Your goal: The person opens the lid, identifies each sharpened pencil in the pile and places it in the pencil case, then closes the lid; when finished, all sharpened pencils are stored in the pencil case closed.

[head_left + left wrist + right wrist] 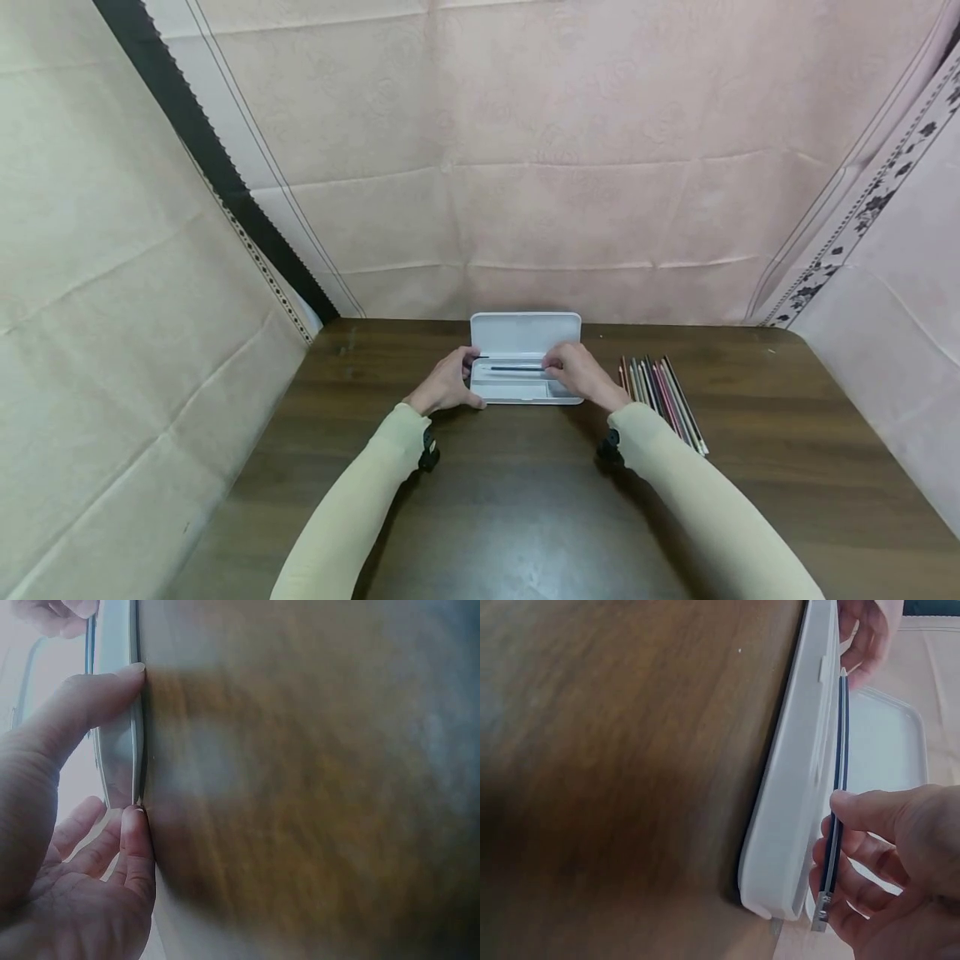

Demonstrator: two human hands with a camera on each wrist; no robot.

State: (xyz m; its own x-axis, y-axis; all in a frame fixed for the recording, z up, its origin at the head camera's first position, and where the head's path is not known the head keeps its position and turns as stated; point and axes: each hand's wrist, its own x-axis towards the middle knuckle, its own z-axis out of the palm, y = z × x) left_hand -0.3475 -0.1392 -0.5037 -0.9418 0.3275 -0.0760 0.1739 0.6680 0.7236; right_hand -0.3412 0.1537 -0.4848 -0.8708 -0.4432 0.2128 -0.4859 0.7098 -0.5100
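Note:
A white pencil case (512, 390) lies on the table with its lid (525, 333) raised at the back. My left hand (448, 382) holds the case by its left end. In the left wrist view, the thumb (105, 697) lies across the front wall and the fingertips (133, 817) meet the end. My right hand (577, 372) pinches a dark pencil (843, 750) with a light stripe and a silvery end, between thumb and fingers. The pencil runs lengthwise over the case, its point toward the left hand. Just right of the right hand lies a row of several coloured pencils (667, 400).
The brown wooden table (495, 517) carries the case near its back edge. Behind hangs a pale pink cloth (562, 167), with light cloths on the left (135, 333) and right (900, 333) sides. Dark wrist cameras sit at both cuffs.

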